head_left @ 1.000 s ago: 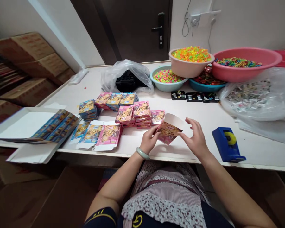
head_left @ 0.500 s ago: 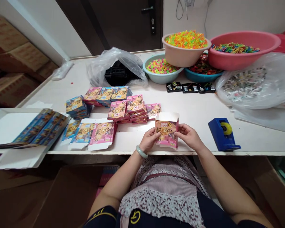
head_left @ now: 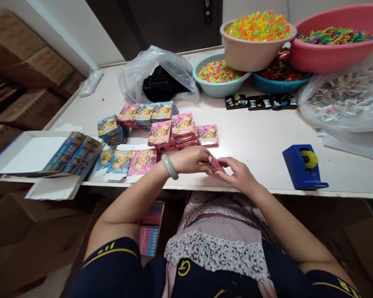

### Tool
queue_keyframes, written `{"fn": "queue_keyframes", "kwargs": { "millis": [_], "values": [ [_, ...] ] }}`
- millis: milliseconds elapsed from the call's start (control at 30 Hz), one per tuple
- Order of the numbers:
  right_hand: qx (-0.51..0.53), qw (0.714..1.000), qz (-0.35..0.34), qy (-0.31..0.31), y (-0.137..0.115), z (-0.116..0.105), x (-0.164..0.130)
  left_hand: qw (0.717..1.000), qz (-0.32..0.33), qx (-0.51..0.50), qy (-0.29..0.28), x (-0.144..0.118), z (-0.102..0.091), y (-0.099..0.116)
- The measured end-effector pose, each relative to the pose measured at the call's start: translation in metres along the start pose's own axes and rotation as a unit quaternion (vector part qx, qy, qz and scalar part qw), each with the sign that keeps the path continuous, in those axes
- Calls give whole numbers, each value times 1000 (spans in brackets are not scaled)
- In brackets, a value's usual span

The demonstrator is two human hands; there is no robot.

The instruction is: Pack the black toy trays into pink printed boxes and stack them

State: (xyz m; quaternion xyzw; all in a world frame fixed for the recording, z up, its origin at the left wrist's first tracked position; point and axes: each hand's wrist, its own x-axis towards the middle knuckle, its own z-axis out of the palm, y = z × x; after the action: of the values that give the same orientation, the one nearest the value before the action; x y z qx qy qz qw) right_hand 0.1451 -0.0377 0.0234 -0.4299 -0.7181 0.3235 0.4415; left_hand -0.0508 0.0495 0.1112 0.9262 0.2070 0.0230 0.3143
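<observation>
Several cardboard cartons (head_left: 25, 62) are stacked at the upper left of the frame, and below them we see an open white tray (head_left: 27, 155) with blue boxes (head_left: 71, 151) leaning at its right side. Next, a little right, flat unfolded cartons (head_left: 124, 163) lie near the front edge of the white table (head_left: 255, 140). Behind them stand piles of small pink and blue boxes (head_left: 161, 124), and farther back a clear plastic bag (head_left: 158, 74) holds something black.

At the middle of the frame, our left hand (head_left: 191, 160), with a pale green bangle (head_left: 169, 166) on the wrist, lies over a small pink box (head_left: 216, 164). Our right hand (head_left: 238, 176) meets it from the right side. Both hands are closed on this box, the fingers pressing it between them just above the front edge of the table. Only a thin pink strip of the box shows; the rest is hidden by our fingers.

Toward the right, a blue tape dispenser (head_left: 303, 165) sits on the table, well apart from the hands. At the upper right, basins (head_left: 255, 45) full of bright coloured small pieces stand close together, with black trays (head_left: 261, 102) in front of them and a large clear bag (head_left: 345, 101) beside.
</observation>
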Motion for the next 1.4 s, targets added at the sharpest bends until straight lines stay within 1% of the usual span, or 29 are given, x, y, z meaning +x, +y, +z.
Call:
{"fn": "queue_keyframes", "kwargs": {
  "millis": [33,67,100,167,233,267,333,433,600,667,700,733,767,800,867,900,933,967,1000,1033,1100,1133,1167,1200,1233,1300,1400],
  "values": [
    [-14,1000,-22,-5,-4,5,1,998,-10,-29,-61,-2,-5,-3],
    [-20,999,-40,-7,-6,11,1,993,-20,-59,-97,-4,-6,-6],
    [-22,998,-54,-4,-7,16,2,990,-28,-84,-106,-6,-5,-10],
    [-28,997,-65,21,-7,25,2,990,-29,-115,-74,-10,4,-17],
    [-37,997,-52,53,-4,30,1,991,-17,-131,-35,-12,14,-22],
    [-37,997,-40,61,-2,30,0,990,-12,-136,-23,-12,19,-23],
    [-23,998,-15,57,1,28,-2,991,-9,-135,-7,-13,25,-23],
    [10,999,17,39,2,22,-3,991,-11,-130,-2,-14,29,-24],
    [20,997,56,57,3,22,-3,990,-6,-142,-20,-5,33,-27],
    [41,995,65,65,6,24,-4,992,3,-122,-11,-1,31,-24],
    [60,993,75,68,8,24,-5,995,8,-104,8,0,30,-22],
    [84,990,91,73,11,24,-7,995,9,-84,46,-1,28,-19],
    [111,984,113,80,14,23,-9,992,4,-62,109,-3,27,-17],
    [138,977,138,90,18,22,-12,981,-9,-40,190,-6,28,-15],
    [179,958,188,121,28,17,-19,935,-48,-15,351,-13,38,-16],
    [192,950,207,136,34,15,-22,912,-66,-24,404,-16,48,-19],
    [202,943,219,149,40,13,-26,898,-75,-51,430,-17,60,-22],
    [209,938,226,157,45,11,-29,893,-77,-96,433,-16,75,-26],
    [213,936,230,160,51,10,-33,890,-75,-156,422,-14,92,-30],
    [216,936,230,157,55,8,-35,880,-69,-217,416,-9,108,-33],
    [212,939,218,159,61,5,-39,849,-59,-305,427,2,134,-37],
    [207,942,204,169,63,3,-40,836,-54,-326,438,7,143,-38],
    [200,945,185,179,64,0,-41,830,-48,-334,444,12,148,-38],
    [191,950,165,187,64,-4,-41,832,-44,-332,442,15,150,-37],
    [177,956,145,186,64,-8,-41,840,-41,-325,432,16,149,-37],
    [131,972,117,157,61,-18,-41,861,-43,-301,408,14,143,-35],
    [35,991,87,94,54,-33,-41,889,-56,-253,379,8,133,-31]
  ]
}}
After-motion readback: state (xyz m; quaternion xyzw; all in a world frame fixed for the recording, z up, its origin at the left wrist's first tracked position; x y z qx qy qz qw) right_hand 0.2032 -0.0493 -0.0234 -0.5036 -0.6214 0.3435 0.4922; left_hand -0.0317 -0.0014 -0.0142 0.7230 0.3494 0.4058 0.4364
